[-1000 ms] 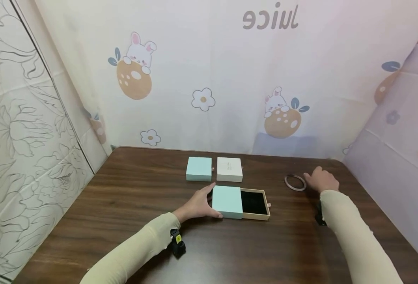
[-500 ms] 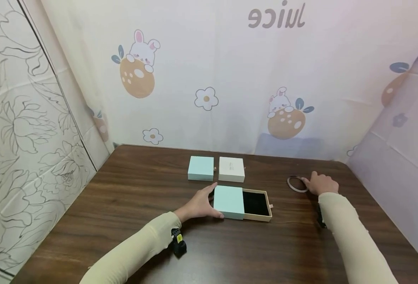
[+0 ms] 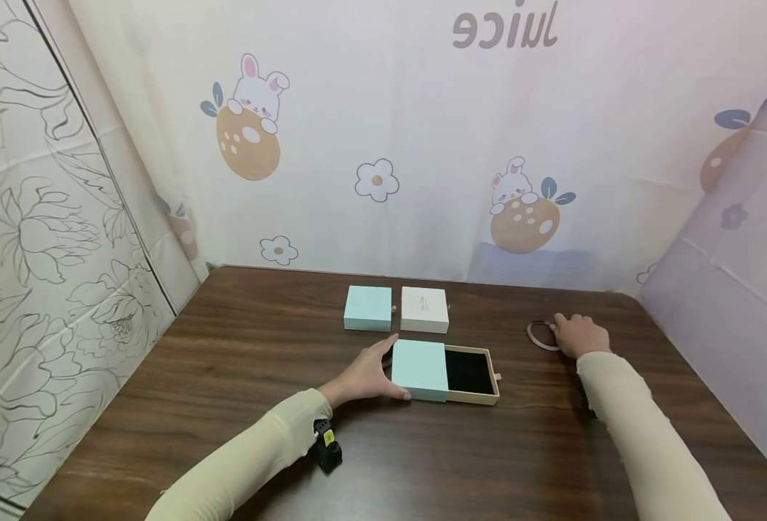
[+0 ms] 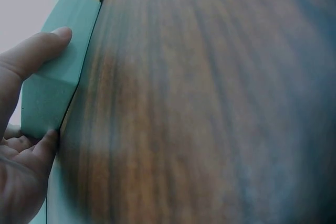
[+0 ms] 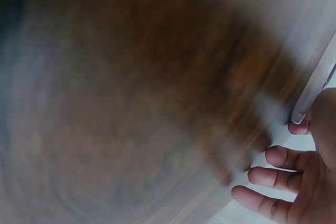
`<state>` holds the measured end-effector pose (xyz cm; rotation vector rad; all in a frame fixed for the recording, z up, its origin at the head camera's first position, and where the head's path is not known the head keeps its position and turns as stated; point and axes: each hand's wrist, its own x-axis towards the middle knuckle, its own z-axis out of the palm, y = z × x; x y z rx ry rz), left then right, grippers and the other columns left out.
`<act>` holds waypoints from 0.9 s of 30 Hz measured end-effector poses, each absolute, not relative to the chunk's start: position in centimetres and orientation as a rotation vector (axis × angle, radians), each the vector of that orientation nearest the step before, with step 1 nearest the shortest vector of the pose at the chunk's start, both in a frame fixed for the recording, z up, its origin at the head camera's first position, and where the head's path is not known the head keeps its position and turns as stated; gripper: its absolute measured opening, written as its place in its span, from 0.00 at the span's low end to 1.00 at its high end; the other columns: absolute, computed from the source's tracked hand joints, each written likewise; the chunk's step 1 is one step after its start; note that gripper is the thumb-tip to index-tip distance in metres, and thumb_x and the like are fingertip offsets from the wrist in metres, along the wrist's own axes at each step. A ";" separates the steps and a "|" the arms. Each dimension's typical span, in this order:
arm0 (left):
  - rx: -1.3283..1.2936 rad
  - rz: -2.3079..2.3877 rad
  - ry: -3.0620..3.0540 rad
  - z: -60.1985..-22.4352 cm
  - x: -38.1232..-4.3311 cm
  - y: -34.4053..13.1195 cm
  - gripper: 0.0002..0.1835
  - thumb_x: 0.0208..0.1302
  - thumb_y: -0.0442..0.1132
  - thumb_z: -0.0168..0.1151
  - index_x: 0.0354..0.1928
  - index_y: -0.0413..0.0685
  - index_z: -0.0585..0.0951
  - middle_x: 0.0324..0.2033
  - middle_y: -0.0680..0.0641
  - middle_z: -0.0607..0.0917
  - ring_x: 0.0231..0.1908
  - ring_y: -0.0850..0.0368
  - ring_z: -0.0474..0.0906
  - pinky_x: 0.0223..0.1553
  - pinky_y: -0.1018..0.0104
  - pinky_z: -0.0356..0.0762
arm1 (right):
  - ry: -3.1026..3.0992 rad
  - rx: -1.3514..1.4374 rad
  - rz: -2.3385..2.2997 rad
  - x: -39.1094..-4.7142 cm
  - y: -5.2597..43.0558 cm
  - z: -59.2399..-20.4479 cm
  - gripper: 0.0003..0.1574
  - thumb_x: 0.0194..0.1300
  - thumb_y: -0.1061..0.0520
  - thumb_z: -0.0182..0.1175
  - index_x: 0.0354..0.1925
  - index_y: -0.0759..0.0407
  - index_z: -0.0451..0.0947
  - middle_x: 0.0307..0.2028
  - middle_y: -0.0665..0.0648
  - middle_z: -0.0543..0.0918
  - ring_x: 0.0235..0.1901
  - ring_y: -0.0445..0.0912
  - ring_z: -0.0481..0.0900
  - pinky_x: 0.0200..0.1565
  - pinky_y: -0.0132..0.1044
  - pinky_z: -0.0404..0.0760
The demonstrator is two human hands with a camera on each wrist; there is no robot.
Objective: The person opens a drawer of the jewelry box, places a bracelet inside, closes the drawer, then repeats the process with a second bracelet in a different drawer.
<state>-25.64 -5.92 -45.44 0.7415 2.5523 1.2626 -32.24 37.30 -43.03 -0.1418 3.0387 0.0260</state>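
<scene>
A mint-green drawer box [image 3: 419, 369] lies on the table, its black-lined inner tray [image 3: 471, 373] slid part-way out to the right. My left hand [image 3: 365, 374] grips its sleeve from the left. In the left wrist view the thumb [image 4: 50, 44] presses the front side, while other fingers curl at the left end. Farther right a pale bangle [image 3: 540, 337] lies near the back. My right hand [image 3: 580, 336] pinches its right edge between thumb and index finger. The right wrist view shows the remaining fingers [image 5: 270, 178] loosely bent, close to the tabletop.
Behind the drawn-out box sit a second mint-green box [image 3: 367, 308] and a white box [image 3: 425, 310], side by side. The dark wooden table [image 3: 260, 340] meets a printed curtain [image 3: 325, 231] along its back edge.
My right hand has shifted left to the bangle, and its thumb and index finger have closed on the right edge. The left hand and the green drawer box have stayed in place.
</scene>
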 end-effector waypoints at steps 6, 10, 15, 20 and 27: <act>0.726 1.267 2.545 -45.6 -25.7 -5.9 0.61 0.42 0.50 0.79 0.74 0.41 0.51 0.70 0.43 0.59 0.67 0.51 0.58 0.61 0.57 0.64 | 3.044 -0.195 0.090 -32.2 36.9 -43.0 0.15 0.73 0.61 0.46 0.50 0.72 0.69 0.37 0.75 0.73 0.43 0.71 0.71 0.34 0.62 0.74; 0.730 1.276 2.542 -45.7 -25.7 -5.9 0.61 0.42 0.50 0.79 0.74 0.40 0.51 0.70 0.42 0.59 0.67 0.51 0.59 0.61 0.58 0.65 | 3.041 -0.216 0.098 -32.1 36.8 -42.9 0.14 0.72 0.62 0.46 0.48 0.74 0.70 0.37 0.74 0.74 0.42 0.69 0.72 0.35 0.61 0.75; 0.741 1.304 2.525 -45.6 -25.5 -5.7 0.61 0.42 0.49 0.79 0.73 0.38 0.51 0.70 0.41 0.58 0.66 0.50 0.61 0.59 0.59 0.67 | 3.035 -0.226 0.118 -32.1 37.0 -43.0 0.15 0.73 0.62 0.46 0.48 0.75 0.71 0.38 0.74 0.74 0.43 0.68 0.72 0.35 0.61 0.75; 0.742 1.305 2.527 -45.6 -25.3 -5.6 0.61 0.42 0.50 0.79 0.73 0.38 0.52 0.70 0.41 0.58 0.67 0.49 0.60 0.60 0.58 0.66 | 3.037 -0.250 0.124 -32.1 37.5 -43.3 0.14 0.73 0.62 0.45 0.46 0.73 0.71 0.39 0.73 0.75 0.43 0.68 0.73 0.35 0.60 0.75; 0.744 1.299 2.545 -45.8 -25.3 -5.5 0.61 0.42 0.50 0.79 0.73 0.39 0.52 0.70 0.41 0.58 0.68 0.49 0.57 0.61 0.57 0.65 | 3.059 -0.332 0.131 -32.0 37.9 -43.2 0.13 0.73 0.61 0.45 0.41 0.71 0.72 0.36 0.70 0.76 0.40 0.66 0.75 0.33 0.59 0.76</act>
